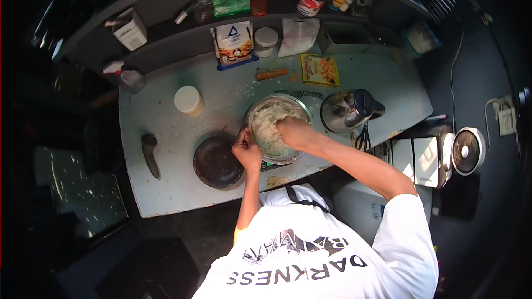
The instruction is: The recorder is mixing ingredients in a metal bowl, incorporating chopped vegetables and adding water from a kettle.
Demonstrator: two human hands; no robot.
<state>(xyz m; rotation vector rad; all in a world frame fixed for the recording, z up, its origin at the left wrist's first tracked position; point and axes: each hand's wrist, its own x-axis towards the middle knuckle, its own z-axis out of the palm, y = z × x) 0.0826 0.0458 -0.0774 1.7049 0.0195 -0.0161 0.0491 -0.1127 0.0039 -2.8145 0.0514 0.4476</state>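
A round metal bowl (pixel 306 107) stands on the grey-blue table, with a digital scale (pixel 276 167) partly visible under its near side. Pale, floury dough (pixel 266 126) covers much of the bowl's inside. My right hand (pixel 296 133) reaches into the bowl from the right, its fingers pressed into the dough and partly hidden. At the bowl's left rim is my left hand (pixel 247 149), fingers bent and gripping the rim. Just left of that hand lies a dark round pan (pixel 218 162). Behind the bowl, a knife (pixel 309 94) lies on the table, and flour is scattered nearby.
An electric kettle (pixel 343 112) stands right of the bowl. To the left are a lidded white tub (pixel 189 100) and a dark curved object (pixel 150 155). A carrot (pixel 272 74), a yellow packet (pixel 320 70) and a flour bag (pixel 234 45) are at the back, below a shelf (pixel 166 29).
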